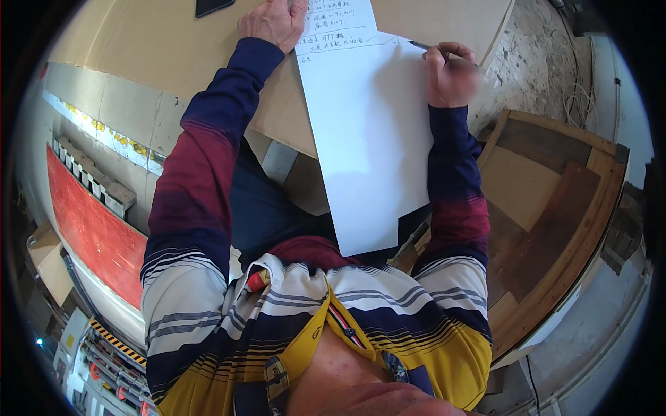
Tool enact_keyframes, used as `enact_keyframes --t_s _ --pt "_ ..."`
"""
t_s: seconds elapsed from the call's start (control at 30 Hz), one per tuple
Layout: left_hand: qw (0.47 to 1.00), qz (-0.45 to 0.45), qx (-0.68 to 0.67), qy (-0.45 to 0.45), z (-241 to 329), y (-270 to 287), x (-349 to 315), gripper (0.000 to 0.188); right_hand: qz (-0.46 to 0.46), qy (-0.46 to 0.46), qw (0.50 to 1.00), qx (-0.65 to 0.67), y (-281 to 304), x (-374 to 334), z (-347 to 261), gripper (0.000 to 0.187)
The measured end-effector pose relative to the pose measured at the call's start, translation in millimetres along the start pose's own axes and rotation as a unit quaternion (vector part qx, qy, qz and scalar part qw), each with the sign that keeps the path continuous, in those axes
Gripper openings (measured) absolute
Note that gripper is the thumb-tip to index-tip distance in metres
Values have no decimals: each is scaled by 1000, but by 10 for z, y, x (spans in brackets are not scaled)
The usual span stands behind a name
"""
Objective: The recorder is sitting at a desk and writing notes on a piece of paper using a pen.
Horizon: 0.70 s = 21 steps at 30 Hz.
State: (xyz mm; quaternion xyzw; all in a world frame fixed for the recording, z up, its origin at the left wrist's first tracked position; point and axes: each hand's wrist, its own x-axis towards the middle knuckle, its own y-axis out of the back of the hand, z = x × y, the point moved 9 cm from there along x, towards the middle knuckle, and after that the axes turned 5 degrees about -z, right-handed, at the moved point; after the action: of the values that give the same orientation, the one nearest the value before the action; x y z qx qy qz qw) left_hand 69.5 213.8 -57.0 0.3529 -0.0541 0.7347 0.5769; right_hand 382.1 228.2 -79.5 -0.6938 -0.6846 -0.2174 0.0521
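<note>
A large white sheet of paper (368, 132) lies on a brown cardboard surface (159, 41) and hangs over its near edge toward my lap. Handwritten lines fill its top part. My left hand (272, 22) rests flat on the paper's upper left corner, fingers spread. My right hand (451, 73) is closed around a dark pen (420, 46) whose tip touches the paper near its right edge, just below the written lines.
A dark phone (211, 6) lies on the cardboard at the top. A wooden pallet-like frame (555, 201) stands on the concrete floor to my right. A red panel (90, 229) and grey blocks sit at my left, with machinery at the lower left.
</note>
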Motion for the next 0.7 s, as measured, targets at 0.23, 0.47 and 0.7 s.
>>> enact_keyframes --t_s 0.23,0.47,0.7 --pt "940 -79 315 106 -131 -132 24 27 -14 -32 999 8 -31 -18 49 14" --pt "947 -73 298 101 -84 -133 33 26 -11 -29 999 13 -49 -14 -37 11" --pt "949 -71 290 103 -87 -127 33 26 -19 -19 1000 -4 -49 -11 -4 11"
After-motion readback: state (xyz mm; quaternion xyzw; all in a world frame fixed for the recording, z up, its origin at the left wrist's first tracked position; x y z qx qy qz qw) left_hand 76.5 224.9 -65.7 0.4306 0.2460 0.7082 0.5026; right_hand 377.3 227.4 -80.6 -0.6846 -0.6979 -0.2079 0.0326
